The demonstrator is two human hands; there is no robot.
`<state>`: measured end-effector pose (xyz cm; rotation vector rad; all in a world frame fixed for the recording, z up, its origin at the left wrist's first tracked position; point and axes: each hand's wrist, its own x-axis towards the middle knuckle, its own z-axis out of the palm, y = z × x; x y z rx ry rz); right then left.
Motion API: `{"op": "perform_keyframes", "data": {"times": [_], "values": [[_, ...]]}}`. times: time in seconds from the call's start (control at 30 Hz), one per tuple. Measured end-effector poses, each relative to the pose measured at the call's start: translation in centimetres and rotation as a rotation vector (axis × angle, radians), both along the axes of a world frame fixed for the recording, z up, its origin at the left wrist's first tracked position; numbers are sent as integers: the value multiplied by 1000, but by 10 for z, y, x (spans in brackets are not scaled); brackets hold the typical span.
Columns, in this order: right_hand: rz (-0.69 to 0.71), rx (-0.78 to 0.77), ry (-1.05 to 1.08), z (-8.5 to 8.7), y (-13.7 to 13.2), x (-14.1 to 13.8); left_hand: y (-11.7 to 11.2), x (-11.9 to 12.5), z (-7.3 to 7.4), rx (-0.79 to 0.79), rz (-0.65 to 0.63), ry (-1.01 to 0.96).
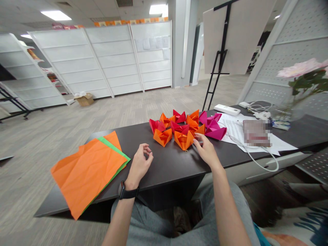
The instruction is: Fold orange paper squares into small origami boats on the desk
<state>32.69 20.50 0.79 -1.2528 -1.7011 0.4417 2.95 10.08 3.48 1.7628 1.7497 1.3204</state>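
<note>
Several folded paper shapes in orange, red and magenta (pixel 187 127) cluster on the dark table (pixel 164 164). My right hand (pixel 206 150) rests flat beside the nearest orange folded piece (pixel 183 139), fingertips touching its right side, fingers stretched out. My left hand (pixel 139 163), with a black watch on the wrist, hovers over bare table to the left with fingers loosely curled and nothing in them. A stack of flat orange and green paper sheets (pixel 88 171) lies at the table's left end, overhanging the edge.
White papers (pixel 246 133), a white cable (pixel 258 160), a white remote (pixel 227 109) and a vase of pink flowers (pixel 299 78) sit at the table's right. A black easel (pixel 217 68) stands behind. White shelving panels line the back wall.
</note>
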Motion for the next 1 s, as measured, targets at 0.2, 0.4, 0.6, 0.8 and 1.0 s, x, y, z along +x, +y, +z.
{"op": "perform_keyframes", "data": {"times": [0.2,0.4,0.6,0.8,1.0], "values": [[-71,89,-62,12,-2,-9,1,-1,-2,-17,-14,5],[-74,112,-193,21,-2,-31,2,-2,-4,-7,-24,26],[-153,-57,-108,11,-2,-30,3,-3,-6,-11,-23,17],[-151,-67,-46,8,0,-30,3,-3,-7,-20,-27,6],[-152,-45,-28,7,2,-30,2,-2,-4,-23,-24,9]]}}
